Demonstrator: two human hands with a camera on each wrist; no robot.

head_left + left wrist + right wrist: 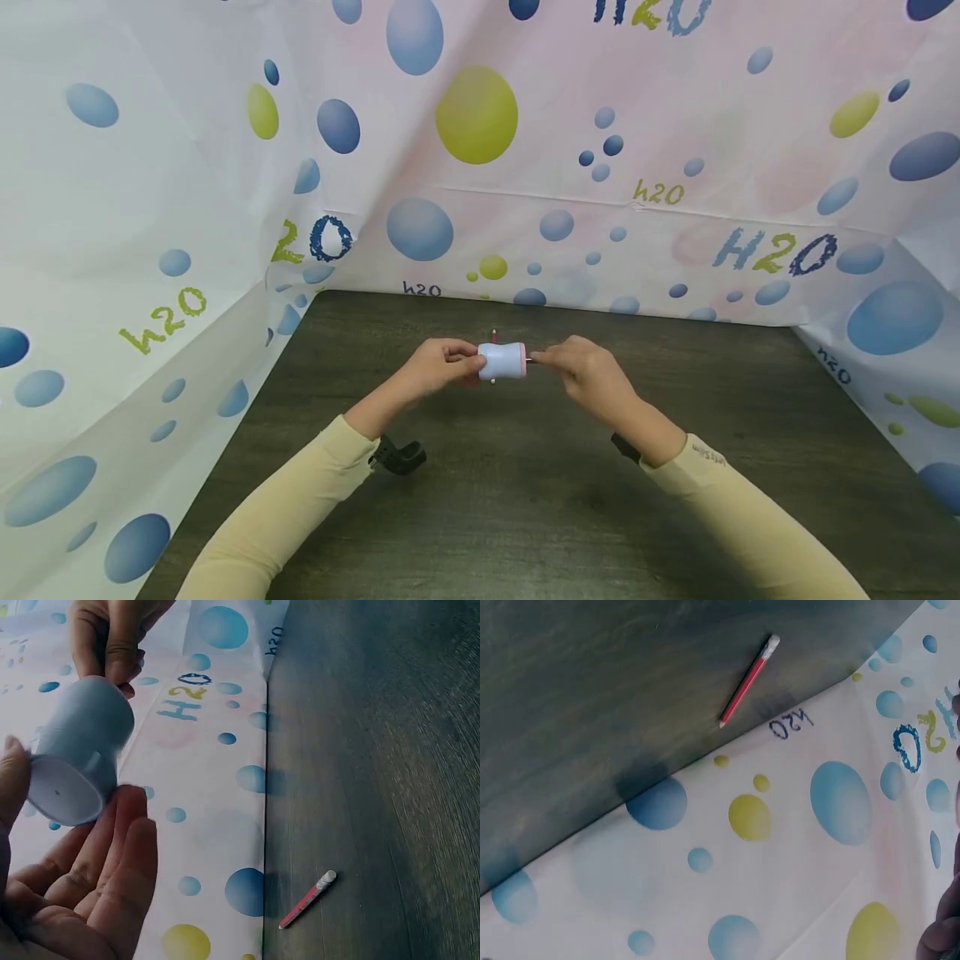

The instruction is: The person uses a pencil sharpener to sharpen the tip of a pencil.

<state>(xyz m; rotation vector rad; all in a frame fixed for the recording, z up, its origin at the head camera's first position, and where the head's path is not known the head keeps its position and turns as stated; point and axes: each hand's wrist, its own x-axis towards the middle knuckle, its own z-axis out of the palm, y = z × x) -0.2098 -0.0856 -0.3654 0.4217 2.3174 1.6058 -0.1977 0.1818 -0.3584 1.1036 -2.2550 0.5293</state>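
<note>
My left hand (442, 363) holds a light blue, waisted pencil sharpener (502, 361) between thumb and fingertips, lying sideways above the table. A pink rim runs round its right end. From that end a thin metal crank sticks out, and my right hand (588, 371) pinches it; the fingers cover most of the crank. In the left wrist view the round near face of the sharpener (66, 791) shows a small dark spot, with the left thumb and fingers (127, 855) at its edge. Beyond it is the right hand (120, 637). Fingers (941, 934) barely enter the right wrist view.
On the dark wooden table (480, 517) a red pencil (744, 691) with a white end lies near the back edge, partly hidden behind the sharpener in the head view. White sheeting (570, 275) with blue and yellow dots borders the table at the back and sides.
</note>
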